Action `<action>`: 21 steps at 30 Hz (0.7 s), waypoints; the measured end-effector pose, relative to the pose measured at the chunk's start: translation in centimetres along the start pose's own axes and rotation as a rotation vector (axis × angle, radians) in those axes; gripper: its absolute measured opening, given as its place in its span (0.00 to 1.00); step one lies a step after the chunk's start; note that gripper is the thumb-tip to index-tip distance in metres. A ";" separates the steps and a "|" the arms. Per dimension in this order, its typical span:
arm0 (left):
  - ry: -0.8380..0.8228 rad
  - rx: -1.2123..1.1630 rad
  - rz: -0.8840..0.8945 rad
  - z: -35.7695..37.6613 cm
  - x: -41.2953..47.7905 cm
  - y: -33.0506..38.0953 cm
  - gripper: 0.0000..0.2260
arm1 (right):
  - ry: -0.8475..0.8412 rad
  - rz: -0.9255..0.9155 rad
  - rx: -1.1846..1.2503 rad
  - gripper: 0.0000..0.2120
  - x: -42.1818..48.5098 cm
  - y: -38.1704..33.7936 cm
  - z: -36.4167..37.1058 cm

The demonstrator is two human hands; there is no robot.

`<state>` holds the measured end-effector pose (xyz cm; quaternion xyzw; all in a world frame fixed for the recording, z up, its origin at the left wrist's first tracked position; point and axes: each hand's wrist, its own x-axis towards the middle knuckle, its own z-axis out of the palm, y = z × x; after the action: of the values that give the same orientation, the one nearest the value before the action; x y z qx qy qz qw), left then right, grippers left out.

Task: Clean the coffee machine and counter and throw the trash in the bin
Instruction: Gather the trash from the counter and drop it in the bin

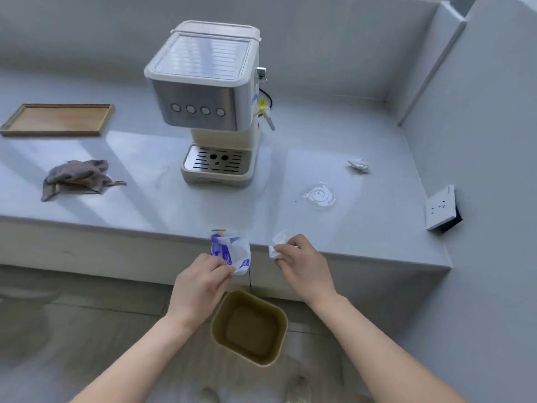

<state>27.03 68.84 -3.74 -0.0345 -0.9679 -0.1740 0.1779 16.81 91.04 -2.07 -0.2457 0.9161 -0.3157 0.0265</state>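
A cream and steel coffee machine (212, 103) stands at the middle of the pale counter (145, 205). My left hand (200, 286) grips a blue-and-white crumpled wrapper (231, 251) at the counter's front edge. My right hand (302, 263) pinches a small white paper scrap (277, 245) beside it. An olive open bin (250, 327) sits on the floor directly below both hands. A crumpled white paper (359, 165) and a clear plastic lid (319, 196) lie on the counter to the right. A grey cloth (77, 178) lies at the left.
A wooden tray (56, 120) rests at the back left. A white socket box (441, 207) sticks out of the right wall. The counter ends in a corner at the right, by the wall. Grey wood-look floor lies below.
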 end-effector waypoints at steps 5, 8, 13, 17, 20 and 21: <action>0.062 -0.024 0.051 2.3 -5.4 -0.6 0.05 | -0.165 0.004 0.062 0.10 -4.7 0.7 5.3; -0.048 -0.023 0.022 4.7 -9.0 -1.2 0.06 | -0.283 0.099 0.030 0.11 -7.0 2.6 9.1; -0.282 -0.027 -0.148 10.3 -12.7 -3.1 0.07 | -0.379 0.234 -0.019 0.14 -8.2 6.9 15.0; -0.426 -0.027 -0.282 16.1 -14.5 -4.1 0.04 | -0.457 0.285 -0.033 0.13 -8.6 10.7 19.8; -0.492 -0.038 -0.383 20.4 -15.6 -5.0 0.05 | -0.522 0.312 -0.113 0.12 -8.9 13.1 23.3; -0.516 -0.037 -0.403 21.8 -16.0 -5.3 0.05 | -0.539 0.313 -0.149 0.11 -9.1 14.0 24.4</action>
<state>34.06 71.40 -30.25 0.1115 -0.9651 -0.2090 -0.1120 23.69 91.00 -30.76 -0.1781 0.9233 -0.1635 0.2984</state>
